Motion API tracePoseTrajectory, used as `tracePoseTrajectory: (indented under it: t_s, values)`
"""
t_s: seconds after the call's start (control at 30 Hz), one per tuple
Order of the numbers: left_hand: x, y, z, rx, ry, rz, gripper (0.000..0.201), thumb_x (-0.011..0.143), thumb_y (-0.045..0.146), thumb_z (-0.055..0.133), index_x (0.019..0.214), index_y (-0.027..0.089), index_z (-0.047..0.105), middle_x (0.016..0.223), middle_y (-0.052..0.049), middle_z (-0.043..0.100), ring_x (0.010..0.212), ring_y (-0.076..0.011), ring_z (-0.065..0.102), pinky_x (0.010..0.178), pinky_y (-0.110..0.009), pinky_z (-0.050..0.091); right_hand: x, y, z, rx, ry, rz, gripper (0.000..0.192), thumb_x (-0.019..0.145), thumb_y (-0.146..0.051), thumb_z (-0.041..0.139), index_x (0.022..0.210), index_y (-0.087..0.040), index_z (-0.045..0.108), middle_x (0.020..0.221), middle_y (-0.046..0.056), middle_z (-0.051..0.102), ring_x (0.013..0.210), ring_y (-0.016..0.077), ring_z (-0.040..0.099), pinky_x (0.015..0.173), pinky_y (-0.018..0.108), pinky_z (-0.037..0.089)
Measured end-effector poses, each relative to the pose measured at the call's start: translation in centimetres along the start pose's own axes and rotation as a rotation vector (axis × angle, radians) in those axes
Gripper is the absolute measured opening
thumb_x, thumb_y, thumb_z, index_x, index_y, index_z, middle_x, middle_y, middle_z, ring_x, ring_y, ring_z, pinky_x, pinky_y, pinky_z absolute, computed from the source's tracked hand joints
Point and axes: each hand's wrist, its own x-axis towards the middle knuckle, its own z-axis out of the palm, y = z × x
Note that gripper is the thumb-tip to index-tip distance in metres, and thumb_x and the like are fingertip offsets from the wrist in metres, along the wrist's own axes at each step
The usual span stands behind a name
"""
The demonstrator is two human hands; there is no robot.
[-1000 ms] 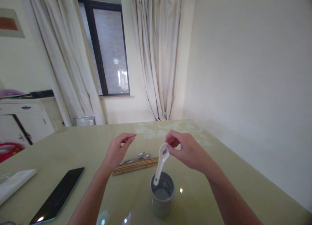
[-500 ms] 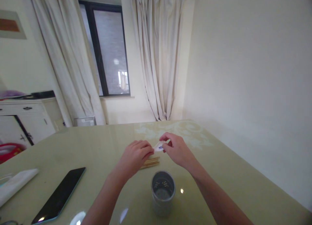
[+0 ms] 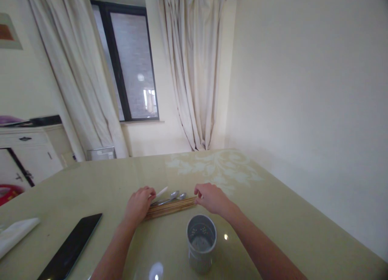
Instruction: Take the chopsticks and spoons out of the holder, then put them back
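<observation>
My left hand (image 3: 138, 203) rests low on the table, closed around a white ceramic spoon (image 3: 160, 191) whose handle sticks out to the right. Just beyond it lie two metal spoons (image 3: 170, 196). A bundle of wooden chopsticks (image 3: 169, 208) lies flat in front of them, between my hands. My right hand (image 3: 211, 198) is down at the right end of the bundle, fingertips curled onto it. A grey metal utensil cup (image 3: 201, 241) with a perforated bottom stands upright and empty, nearer to me than the chopsticks.
A black phone (image 3: 69, 247) lies at the lower left of the green glass-topped table (image 3: 273, 215), with a folded white cloth (image 3: 15, 235) beside it. A wall runs along the table's right side. Curtains, a window and a white cabinet (image 3: 27, 150) stand beyond.
The white spoon came out of the cup in my right hand and passed to my left hand, which lowered it to the table. My right hand dropped to the chopsticks' end.
</observation>
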Motion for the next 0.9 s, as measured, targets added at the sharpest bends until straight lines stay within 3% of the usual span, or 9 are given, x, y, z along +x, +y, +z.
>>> tracePoseTrajectory:
  t_s: [0.3, 0.47, 0.6, 0.73, 0.9]
  values:
    - [0.3, -1.0, 0.7, 0.010, -0.060, 0.005, 0.024, 0.098, 0.015, 0.056, 0.100, 0.023, 0.079, 0.113, -0.007, 0.077, 0.114, -0.0239, 0.069, 0.098, -0.033, 0.048, 0.5, -0.4, 2.4, -0.124, -0.111, 0.008, 0.029, 0.082, -0.021, 0.078, 0.111, -0.023, 0.078, 0.116, 0.013, 0.080, 0.107, 0.0310, 0.075, 0.080, 0.033, 0.051]
    - [0.4, -1.2, 0.6, -0.037, -0.046, 0.021, 0.028, 0.099, 0.014, 0.053, 0.103, 0.021, 0.080, 0.117, -0.009, 0.077, 0.116, -0.0243, 0.069, 0.101, -0.033, 0.048, 0.7, -0.3, 2.8, -0.167, -0.116, 0.030, 0.033, 0.084, -0.015, 0.070, 0.116, -0.020, 0.077, 0.122, 0.018, 0.078, 0.111, 0.0341, 0.075, 0.084, 0.037, 0.053]
    - [0.8, -1.2, 0.1, -0.105, -0.017, 0.027, 0.032, 0.100, 0.016, 0.049, 0.111, 0.020, 0.079, 0.123, -0.011, 0.077, 0.120, -0.0262, 0.067, 0.105, -0.036, 0.046, 0.8, -0.1, 3.1, -0.173, -0.118, 0.038, 0.027, 0.086, -0.012, 0.065, 0.108, -0.019, 0.079, 0.116, 0.018, 0.079, 0.107, 0.0332, 0.076, 0.081, 0.036, 0.053]
    - [1.2, -0.4, -0.9, -0.201, -0.011, 0.074, 0.033, 0.101, 0.025, 0.048, 0.115, 0.020, 0.078, 0.123, -0.010, 0.077, 0.117, -0.0247, 0.069, 0.104, -0.033, 0.047, 0.9, 0.3, 3.4, -0.159, -0.103, 0.019, 0.024, 0.087, -0.013, 0.062, 0.102, -0.021, 0.079, 0.112, 0.014, 0.079, 0.104, 0.0293, 0.076, 0.079, 0.032, 0.051]
    - [0.9, 2.4, -0.9, -0.308, -0.124, 0.199, 0.025, 0.093, 0.029, 0.058, 0.099, 0.024, 0.081, 0.105, -0.004, 0.081, 0.098, -0.0208, 0.071, 0.089, -0.027, 0.050, 1.1, 0.8, 3.7, -0.143, -0.093, -0.004, 0.026, 0.086, -0.014, 0.063, 0.105, -0.022, 0.078, 0.112, 0.013, 0.079, 0.104, 0.0269, 0.074, 0.078, 0.030, 0.049]
